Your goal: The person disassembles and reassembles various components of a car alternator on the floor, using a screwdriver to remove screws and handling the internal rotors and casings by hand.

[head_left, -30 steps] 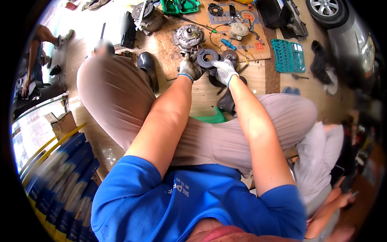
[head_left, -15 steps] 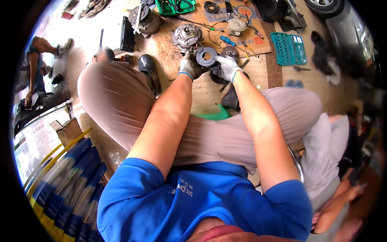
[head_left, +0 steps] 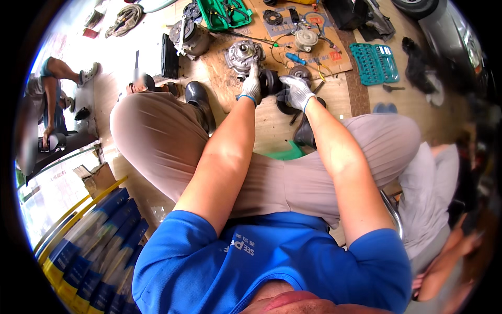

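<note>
Cardboard (head_left: 217, 65) on the floor (head_left: 261, 128) bears a silver housing (head_left: 243, 54). Near it, a dark ring (head_left: 270, 82) sits between left hand (head_left: 251, 86) and right hand (head_left: 297, 93); whether either's fingers grip it, I cannot tell.

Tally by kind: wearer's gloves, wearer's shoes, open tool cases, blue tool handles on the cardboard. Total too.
Gloves: 2 (left glove, right glove)
Shoes: 2 (left shoe, right shoe)
Open tool cases: 2 (green case, teal case)
Blue tool handle: 1
Total: 7
</note>
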The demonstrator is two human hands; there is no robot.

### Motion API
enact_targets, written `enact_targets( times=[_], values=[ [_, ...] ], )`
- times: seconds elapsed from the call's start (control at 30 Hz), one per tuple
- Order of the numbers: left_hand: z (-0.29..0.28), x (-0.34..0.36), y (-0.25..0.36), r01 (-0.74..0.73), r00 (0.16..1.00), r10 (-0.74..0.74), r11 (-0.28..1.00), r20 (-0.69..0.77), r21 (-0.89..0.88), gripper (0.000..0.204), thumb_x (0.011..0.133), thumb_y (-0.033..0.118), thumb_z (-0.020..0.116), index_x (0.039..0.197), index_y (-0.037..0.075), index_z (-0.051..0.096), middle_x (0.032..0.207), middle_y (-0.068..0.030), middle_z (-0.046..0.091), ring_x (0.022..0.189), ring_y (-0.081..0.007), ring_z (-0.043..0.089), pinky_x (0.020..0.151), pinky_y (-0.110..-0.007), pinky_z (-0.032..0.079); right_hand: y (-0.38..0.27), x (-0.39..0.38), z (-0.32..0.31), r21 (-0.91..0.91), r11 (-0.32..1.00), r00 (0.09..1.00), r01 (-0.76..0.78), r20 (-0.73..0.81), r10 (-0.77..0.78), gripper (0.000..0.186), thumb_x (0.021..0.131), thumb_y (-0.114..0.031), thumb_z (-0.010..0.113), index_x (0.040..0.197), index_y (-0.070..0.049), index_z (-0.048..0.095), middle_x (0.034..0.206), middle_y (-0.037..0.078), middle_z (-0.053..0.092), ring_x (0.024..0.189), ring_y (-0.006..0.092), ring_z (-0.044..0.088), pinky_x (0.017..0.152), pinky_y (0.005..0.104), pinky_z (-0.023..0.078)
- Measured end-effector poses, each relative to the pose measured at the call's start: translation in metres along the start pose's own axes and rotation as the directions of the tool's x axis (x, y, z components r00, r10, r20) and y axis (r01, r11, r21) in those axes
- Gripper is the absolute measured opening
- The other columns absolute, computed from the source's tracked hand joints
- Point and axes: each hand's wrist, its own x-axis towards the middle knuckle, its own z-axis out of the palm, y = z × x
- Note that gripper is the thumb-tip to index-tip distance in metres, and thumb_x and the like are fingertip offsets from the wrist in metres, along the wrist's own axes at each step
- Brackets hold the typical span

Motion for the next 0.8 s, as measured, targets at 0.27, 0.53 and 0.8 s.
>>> enact_targets(
  times=[0.27,0.53,0.8],
  values=[
    [-0.008,-0.016,0.012,0.556,0.282,0.231,0.752,0.931,-0.355,0.104,0.086,0.094,0.026,0.13,0.006,0.058,0.121,-0.0224,0.066,0.109,-0.0435,0.063,0.091,-0.06,0.053,-0.035,-0.014,0.049,-0.37,0.92,0.991,0.13,0.029,-0.128,0.026,0.098,-0.017,0.061,0.119,-0.004,0.069,0.1,0.009,0.075,0.076,0.0214,0.071,0.071,0.0338,0.058],
    [-0.013,-0.023,0.016,0.373,0.85,-0.058,0.768,0.524,-0.521,0.087,0.093,0.084,0.029,0.137,0.014,0.059,0.129,-0.0169,0.066,0.12,-0.0406,0.06,0.106,-0.063,0.046,-0.041,-0.041,0.08,-0.953,-0.296,0.853,-0.056,0.108,-0.51,0.061,0.099,-0.022,0.05,0.158,-0.012,0.035,0.169,0.018,0.024,0.145,0.034,0.044,0.11,0.049,0.049],
    [-0.014,-0.021,0.014,0.478,0.788,0.038,0.591,0.614,-0.65,0.062,0.102,0.065,0.038,0.133,0.016,0.059,0.126,-0.0112,0.066,0.115,-0.0326,0.061,0.107,-0.055,0.049,-0.025,-0.045,0.082,-0.978,-0.208,0.905,-0.027,0.064,-0.42,0.059,0.095,-0.012,0.052,0.154,-0.017,0.043,0.169,0.016,0.025,0.149,0.041,0.037,0.119,0.0571,0.037]
  ],
)
